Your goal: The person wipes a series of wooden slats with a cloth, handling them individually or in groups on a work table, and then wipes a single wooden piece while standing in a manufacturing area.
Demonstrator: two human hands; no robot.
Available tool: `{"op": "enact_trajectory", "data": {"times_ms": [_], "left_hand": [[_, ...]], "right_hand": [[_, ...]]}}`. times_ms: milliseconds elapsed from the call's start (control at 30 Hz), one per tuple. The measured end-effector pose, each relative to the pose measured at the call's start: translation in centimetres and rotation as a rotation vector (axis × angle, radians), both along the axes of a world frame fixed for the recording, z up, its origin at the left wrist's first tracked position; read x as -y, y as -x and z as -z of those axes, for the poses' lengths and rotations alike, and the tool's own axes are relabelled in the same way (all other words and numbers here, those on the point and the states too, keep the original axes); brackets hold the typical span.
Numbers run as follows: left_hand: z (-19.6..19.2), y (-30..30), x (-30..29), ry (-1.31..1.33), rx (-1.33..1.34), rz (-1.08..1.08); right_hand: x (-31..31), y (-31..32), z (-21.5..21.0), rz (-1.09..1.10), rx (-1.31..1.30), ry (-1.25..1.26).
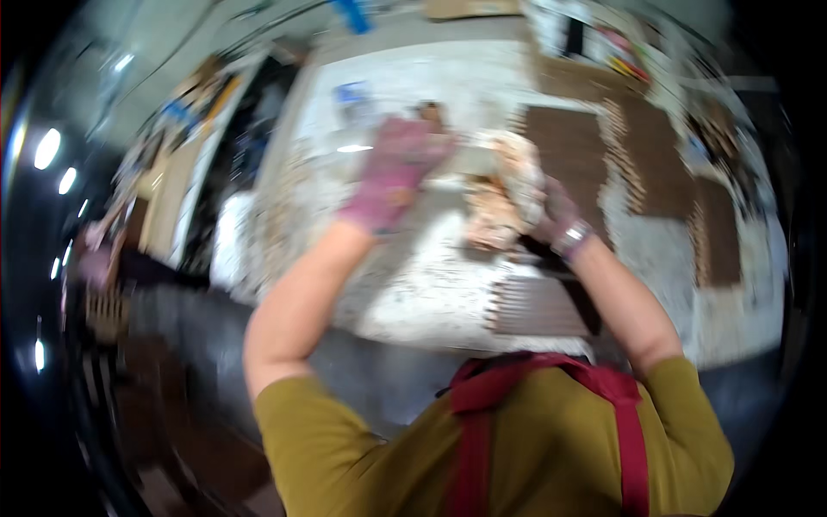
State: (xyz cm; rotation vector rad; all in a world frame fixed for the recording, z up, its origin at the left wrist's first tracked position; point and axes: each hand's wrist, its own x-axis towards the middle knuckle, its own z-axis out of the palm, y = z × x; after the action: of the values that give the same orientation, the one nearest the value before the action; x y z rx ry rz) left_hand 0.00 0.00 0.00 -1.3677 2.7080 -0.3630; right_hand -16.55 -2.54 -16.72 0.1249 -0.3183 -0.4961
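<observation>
- Your left hand (398, 172), in a pink-purple glove, is raised over the worktable (431, 293) with its back turned to the camera. The blur hides the fingers, so you cannot tell whether it is gripping anything or held loose.
- Your right hand (551, 215), in a similar glove with a watch-like band at the wrist, is closed around a pale, crumpled lump (504, 194) of tan and white material; whether that is cloth, paper or something else cannot be told through the blur.
- The lump sits between your two hands, up off the table, held on its right side by the right hand. The left hand is just beside its upper left edge; contact there cannot be made out.
- Below the hands the worktable is pale and speckled, with small bits scattered over it.
- Dark brown rectangular panels (568, 142) lie on the right part of the table, with light strips between them. Another ribbed brown piece (538, 306) lies near the table's front edge, under your right forearm.
- A blue object (351, 93) lies on the far left part of the table, well apart from both hands.
- You wear an olive short-sleeved shirt (551, 448) with red apron straps (472, 448) over it.
</observation>
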Motion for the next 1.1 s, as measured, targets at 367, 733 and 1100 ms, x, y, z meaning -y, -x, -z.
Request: {"op": "enact_trajectory", "data": {"times_ms": [367,733,1100], "left_hand": [[4.0,5.4,-2.4,0.487,-0.224,-0.407],[4.8,4.5,-8.3,0.508,-0.104,-0.521],[8.9,2.2,-5.1,0.248,-0.513,-0.489]], "right_hand": [[10.7,10.6,3.3,0.026,-0.878,0.349],[8.3,8.8,2.7,-0.168,-1.005,0.363],[10.6,11.2,1.6,0.250,-0.797,0.926]]}}
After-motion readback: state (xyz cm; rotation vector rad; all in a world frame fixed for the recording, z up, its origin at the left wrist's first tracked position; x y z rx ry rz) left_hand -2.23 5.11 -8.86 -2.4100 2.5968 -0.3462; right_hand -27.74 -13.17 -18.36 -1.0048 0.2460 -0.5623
